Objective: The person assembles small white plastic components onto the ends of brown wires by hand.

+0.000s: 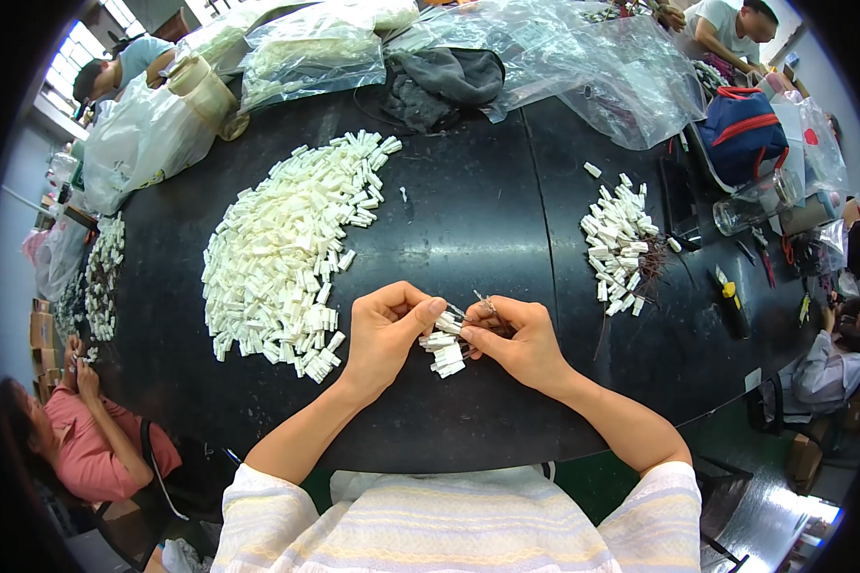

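White connector housings w/ wire terminal, pinched between left hand & right hand, both closed on them, above tabletop near edge; best: align terminal squarely, support housing. Loose pile toward left edge

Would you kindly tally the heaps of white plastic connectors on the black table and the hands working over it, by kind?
Large heap of white connectors, left of the hands: 1
Smaller heap of wired connectors, to the right: 1
Small bunch of connectors, held in the left hand and right hand: 1
Person's own hands: 2
Total: 5
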Tool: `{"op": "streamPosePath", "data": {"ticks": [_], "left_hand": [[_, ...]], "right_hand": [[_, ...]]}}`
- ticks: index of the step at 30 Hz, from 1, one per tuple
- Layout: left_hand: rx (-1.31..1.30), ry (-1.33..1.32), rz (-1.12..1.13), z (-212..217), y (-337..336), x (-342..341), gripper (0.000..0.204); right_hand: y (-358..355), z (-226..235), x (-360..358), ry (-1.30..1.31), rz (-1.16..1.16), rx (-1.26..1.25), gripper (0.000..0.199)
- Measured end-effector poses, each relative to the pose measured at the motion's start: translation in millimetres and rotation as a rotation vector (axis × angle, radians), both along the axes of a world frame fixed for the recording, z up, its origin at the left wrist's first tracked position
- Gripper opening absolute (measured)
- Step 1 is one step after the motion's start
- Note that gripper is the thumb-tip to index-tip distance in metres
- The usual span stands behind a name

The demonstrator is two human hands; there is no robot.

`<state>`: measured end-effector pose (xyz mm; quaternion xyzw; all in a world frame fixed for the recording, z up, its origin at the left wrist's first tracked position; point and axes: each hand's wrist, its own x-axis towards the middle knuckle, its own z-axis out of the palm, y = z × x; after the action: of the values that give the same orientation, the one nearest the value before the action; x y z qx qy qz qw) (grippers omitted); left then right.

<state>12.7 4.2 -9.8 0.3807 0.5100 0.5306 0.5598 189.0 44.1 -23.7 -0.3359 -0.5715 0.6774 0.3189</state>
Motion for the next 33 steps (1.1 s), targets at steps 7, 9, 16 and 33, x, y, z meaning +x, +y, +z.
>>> {"op": "streamPosePath", "data": {"ticks": [7, 9, 16, 33], "left_hand": [[0.043, 0.070, 0.031, -1, -2, 5, 0.016], [0.003, 0.056, 0.049, 0, -2, 6, 0.016], [-0.053, 0.049, 0.011, -5, -7, 7, 0.015], [0.392, 1.559, 0.177, -7, 18, -61, 0.015]], "right_hand": [[0, 0, -1, 0.011, -0.018, -0.015, 0.011], [-1, -2, 0, 0.008, -0.027, -0.012, 0.011], [0, 0, 1, -0.001, 0.007, 0.031, 0.012], [1, -1, -2, 0.073, -0.014, -0.016, 0.005]]}}
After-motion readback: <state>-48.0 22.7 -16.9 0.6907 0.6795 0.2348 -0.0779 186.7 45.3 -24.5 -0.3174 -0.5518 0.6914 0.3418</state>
